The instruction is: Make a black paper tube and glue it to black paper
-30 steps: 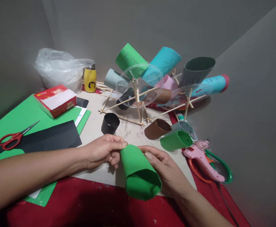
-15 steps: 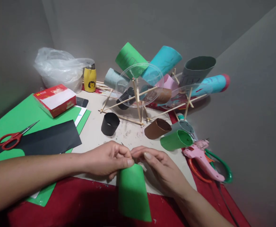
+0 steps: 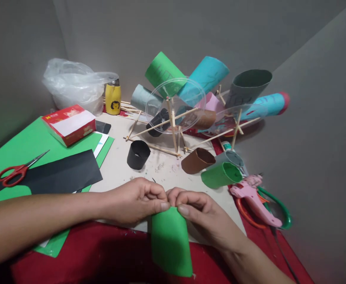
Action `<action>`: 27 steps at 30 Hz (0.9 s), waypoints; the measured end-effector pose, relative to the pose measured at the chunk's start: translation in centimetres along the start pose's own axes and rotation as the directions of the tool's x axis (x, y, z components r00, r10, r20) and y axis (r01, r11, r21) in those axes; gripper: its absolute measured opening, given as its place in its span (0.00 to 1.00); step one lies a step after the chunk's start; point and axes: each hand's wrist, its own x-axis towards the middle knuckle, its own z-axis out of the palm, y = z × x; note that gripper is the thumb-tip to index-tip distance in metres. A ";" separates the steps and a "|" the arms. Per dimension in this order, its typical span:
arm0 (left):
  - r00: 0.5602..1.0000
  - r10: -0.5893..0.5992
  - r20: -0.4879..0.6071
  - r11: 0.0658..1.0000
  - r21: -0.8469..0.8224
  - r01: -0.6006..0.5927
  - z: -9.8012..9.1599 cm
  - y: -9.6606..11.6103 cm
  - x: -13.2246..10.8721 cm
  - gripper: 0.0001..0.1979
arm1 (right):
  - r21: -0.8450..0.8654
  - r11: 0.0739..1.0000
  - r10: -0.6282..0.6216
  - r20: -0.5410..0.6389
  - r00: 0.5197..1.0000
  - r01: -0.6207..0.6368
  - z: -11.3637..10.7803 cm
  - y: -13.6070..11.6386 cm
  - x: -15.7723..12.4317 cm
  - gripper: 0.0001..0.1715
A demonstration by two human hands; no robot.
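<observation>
Together, your left hand [image 3: 140, 201] and right hand [image 3: 202, 208] pinch the top edge of a bright green paper piece [image 3: 171, 242], thumbs uppermost and fingertips nearly meeting at the near side of a worktable. The green paper hangs toward you from that grip, its upper part in front of a pale board [image 3: 118, 156] and its lower end over the red tabletop [image 3: 108, 256]; whether it is rolled or flat cannot be told from this angle. Just beyond your fingers, a short black paper ring [image 3: 138, 156] sits upright on the board, while a brown paper tube [image 3: 190, 163], a gray tube [image 3: 221, 158] and a small green tube [image 3: 216, 176] lie grouped to the right, near a pink glue gun [image 3: 256, 202]. Behind them, a wooden-stick frame [image 3: 173, 134] supports a clear plastic disc [image 3: 187, 88], with a large green tube [image 3: 164, 73] and a blue tube [image 3: 204, 81] jutting upward at angles. To your left, red-handled scissors [image 3: 21, 170] rest partly across a black paper sheet [image 3: 69, 171], below a red carton [image 3: 69, 125]; a yellow lion-print bottle [image 3: 113, 96] stands beside a translucent plastic bag [image 3: 72, 86] at the back.
</observation>
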 end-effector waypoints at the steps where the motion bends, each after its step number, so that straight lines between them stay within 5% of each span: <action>1: 1.000 -0.015 -0.012 1.000 -0.022 0.014 -0.1 0.0 0.0 0.17 | 0.043 0.999 -0.006 -0.021 1.000 0.007 -0.2 0.0 0.0 0.10; 5: 0.997 -0.076 -0.004 0.995 -0.064 0.076 -0.5 -0.2 -0.1 0.19 | 0.073 0.997 -0.004 -0.087 0.996 0.010 -0.6 -0.4 0.2 0.12; 12: 1.000 -0.001 0.003 0.999 0.046 0.001 0.0 0.1 -0.1 0.18 | -0.193 0.979 -0.066 -0.026 0.998 0.059 -0.2 -0.3 0.2 0.08; 22: 0.996 -0.091 -0.007 0.995 -0.048 0.091 -0.1 0.0 -0.2 0.19 | 0.028 0.999 -0.043 -0.034 0.999 0.044 -0.8 -0.2 0.2 0.07; 27: 0.999 -0.048 -0.003 0.997 -0.057 0.048 0.0 0.1 -0.2 0.19 | -0.082 0.995 -0.052 -0.038 0.998 0.049 -0.8 -0.1 0.3 0.08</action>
